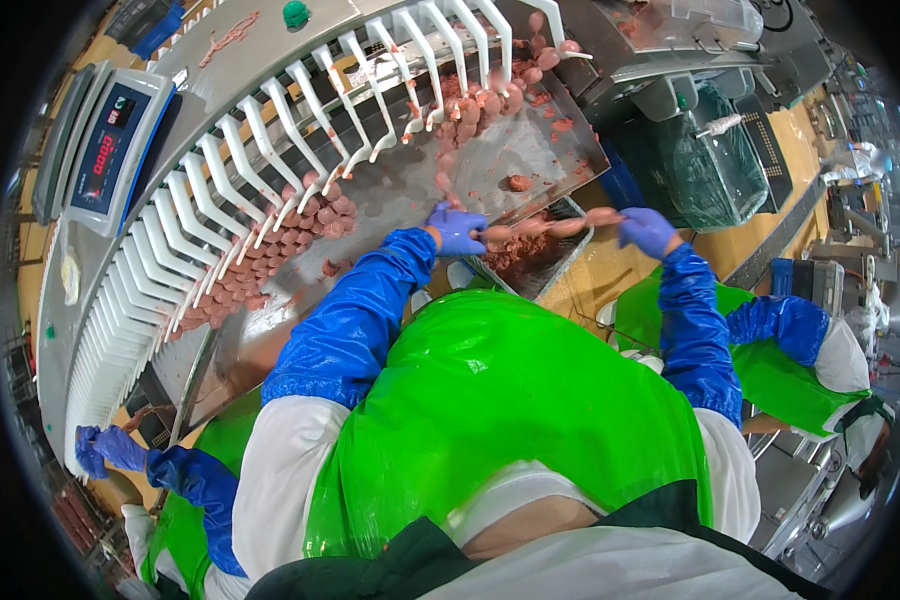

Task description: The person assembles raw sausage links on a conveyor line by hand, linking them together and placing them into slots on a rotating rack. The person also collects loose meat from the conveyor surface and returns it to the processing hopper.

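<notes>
A short string of raw sausage links (567, 228) is stretched between my two hands. My left hand (458, 230), in a purple glove, is closed on its left end at the edge of the metal tray. Its right end is in the closed fingers of my right hand (647, 231), also gloved. Below the string is a grey bin (573, 255) holding loose minced meat (518, 254). A linked string of sausages (470, 112) lies on the tray beyond my left hand and runs down toward it.
White hooks (255, 150) curve along the metal tray (390, 190). More sausages (260, 260) are heaped under them at left. A scale (110, 150) stands far left, a green-lined bin (710, 160) at right. Co-workers in green aprons (780, 375) are on both sides.
</notes>
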Motion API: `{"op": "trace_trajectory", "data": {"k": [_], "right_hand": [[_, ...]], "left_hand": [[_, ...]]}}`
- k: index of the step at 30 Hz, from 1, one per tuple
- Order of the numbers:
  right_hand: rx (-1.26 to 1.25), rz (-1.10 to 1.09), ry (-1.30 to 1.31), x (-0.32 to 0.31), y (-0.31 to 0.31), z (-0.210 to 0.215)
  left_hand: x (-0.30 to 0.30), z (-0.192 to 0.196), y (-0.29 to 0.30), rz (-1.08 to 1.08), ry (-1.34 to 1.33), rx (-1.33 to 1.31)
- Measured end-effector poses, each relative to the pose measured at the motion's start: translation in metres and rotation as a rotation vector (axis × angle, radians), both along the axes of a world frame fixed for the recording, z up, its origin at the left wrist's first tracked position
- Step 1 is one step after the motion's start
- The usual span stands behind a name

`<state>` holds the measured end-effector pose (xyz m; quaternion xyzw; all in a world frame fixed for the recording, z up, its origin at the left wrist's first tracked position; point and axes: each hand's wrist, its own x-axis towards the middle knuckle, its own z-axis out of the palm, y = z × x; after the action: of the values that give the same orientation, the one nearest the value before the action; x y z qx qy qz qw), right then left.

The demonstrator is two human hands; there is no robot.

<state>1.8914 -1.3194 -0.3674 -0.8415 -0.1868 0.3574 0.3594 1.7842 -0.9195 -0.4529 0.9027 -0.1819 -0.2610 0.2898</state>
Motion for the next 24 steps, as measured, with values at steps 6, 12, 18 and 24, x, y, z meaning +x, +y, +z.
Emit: {"op": "trace_trajectory", "data": {"k": [6, 12, 18, 24], "right_hand": [[-0.145, -0.509, -0.002, 0.03, -0.126, -0.011], [-0.358, -0.372, -0.319, 0.04, -0.106, 0.001], [-0.01, 0.482, -0.497, -0.002, 0.088, 0.025], [0.653, -0.016, -0.155, -0.029, 0.206, 0.025]], "left_hand": [[0.013, -0.018, 0.032, 0.102, -0.135, 0.302], [0.048, 0.004, 0.053, 0.263, -0.077, 0.354], [0.043, 0.056, 0.001, 0.284, 0.23, -0.597], [0.016, 0.086, 0.001, 0.385, 0.322, -0.675]]}}
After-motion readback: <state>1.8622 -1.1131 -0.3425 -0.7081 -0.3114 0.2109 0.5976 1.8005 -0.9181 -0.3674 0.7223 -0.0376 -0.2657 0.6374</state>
